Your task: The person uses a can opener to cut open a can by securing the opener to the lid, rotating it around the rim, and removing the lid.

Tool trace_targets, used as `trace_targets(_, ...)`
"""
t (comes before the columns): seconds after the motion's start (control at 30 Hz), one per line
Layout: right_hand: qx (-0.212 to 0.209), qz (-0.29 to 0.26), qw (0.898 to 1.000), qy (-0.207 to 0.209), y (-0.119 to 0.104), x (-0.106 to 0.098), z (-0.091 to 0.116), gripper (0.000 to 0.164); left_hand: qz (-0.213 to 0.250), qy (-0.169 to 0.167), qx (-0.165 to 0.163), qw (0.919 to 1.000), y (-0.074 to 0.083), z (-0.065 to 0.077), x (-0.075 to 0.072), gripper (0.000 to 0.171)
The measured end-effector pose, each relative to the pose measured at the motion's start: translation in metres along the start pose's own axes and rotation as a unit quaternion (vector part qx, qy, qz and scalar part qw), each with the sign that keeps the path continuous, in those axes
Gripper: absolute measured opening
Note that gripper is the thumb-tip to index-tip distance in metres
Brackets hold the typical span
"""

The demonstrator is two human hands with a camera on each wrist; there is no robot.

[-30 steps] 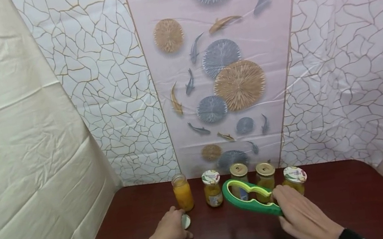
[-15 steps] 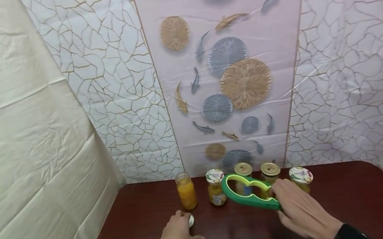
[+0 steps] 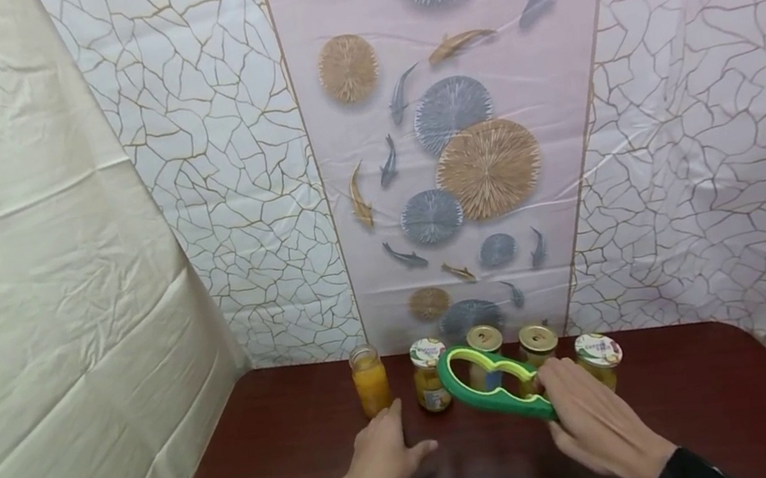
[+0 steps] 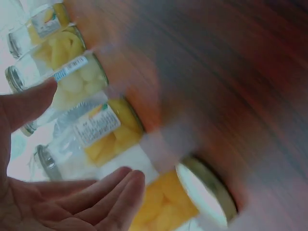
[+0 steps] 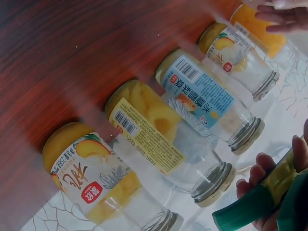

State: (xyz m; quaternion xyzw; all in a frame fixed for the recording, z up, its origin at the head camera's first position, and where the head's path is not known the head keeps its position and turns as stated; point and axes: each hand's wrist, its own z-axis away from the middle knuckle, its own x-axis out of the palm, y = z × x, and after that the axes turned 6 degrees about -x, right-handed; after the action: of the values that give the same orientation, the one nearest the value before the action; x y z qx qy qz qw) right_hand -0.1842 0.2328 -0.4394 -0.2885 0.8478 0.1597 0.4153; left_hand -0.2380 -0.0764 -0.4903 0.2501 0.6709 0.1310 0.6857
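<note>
My left hand [image 3: 382, 452] is spread with thumb and fingers apart, holding nothing, just in front of the lidless glass jar [image 3: 372, 383] of orange fruit. A loose jar lid [image 4: 204, 192] leans on edge by that jar's base in the left wrist view; the hand hides it in the head view. To the right of the fingers stands a jar with a patterned white lid [image 3: 432, 385] and yellow fruit inside. My right hand [image 3: 600, 427] grips the handle of a green jar opener [image 3: 492, 400] with a yellow-green scalloped inner edge, raised in front of the jars.
Two gold-lidded jars [image 3: 485, 337] and another white-lidded jar [image 3: 598, 351] continue the row to the right. All stand near the back of the dark red-brown table [image 3: 727, 384]. A patterned cloth [image 3: 256, 209] hangs behind, and a cream cloth [image 3: 63, 326] along the left.
My left hand has let go of the lid and shifted right, its thumb and fingers spreading. The right hand keeps the jar opener in nearly the same place. The head view has swung slightly.
</note>
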Motion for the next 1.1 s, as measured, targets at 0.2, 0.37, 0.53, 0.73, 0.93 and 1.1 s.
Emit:
trace_targets(0.2, 0.014, 0.003, 1.000, -0.020, -0.001, -0.004, -0.001, 0.038, 0.108, 0.001, -0.023, 0.9939, 0.014, -0.025, 0.015, 0.096)
trace_targets(0.37, 0.004, 0.000, 1.000, -0.011, -0.001, -0.007, -0.003, 0.038, 0.175, 0.042, -0.050, 0.9825, 0.022, -0.047, 0.029, 0.104)
trace_targets(0.53, -0.002, 0.002, 1.000, -0.002, -0.003, -0.008, -0.005, 0.038, 0.212, 0.094, -0.058, 0.9710, 0.025, -0.065, 0.037, 0.089)
trace_targets(0.73, 0.005, 0.008, 1.000, -0.002, -0.005, -0.008, -0.005, 0.039, 0.241, 0.091, -0.055, 0.9647, 0.024, -0.073, 0.042, 0.068)
trace_targets(0.93, 0.006, 0.006, 1.000, -0.010, -0.005, -0.008, -0.007, 0.039, 0.249, 0.090, -0.055, 0.9627, 0.024, -0.073, 0.043, 0.069)
trace_targets(1.1, 0.005, 0.010, 1.000, -0.011, -0.006, -0.008, -0.009, 0.039, 0.256, 0.089, -0.047, 0.9615, 0.024, -0.071, 0.042, 0.068)
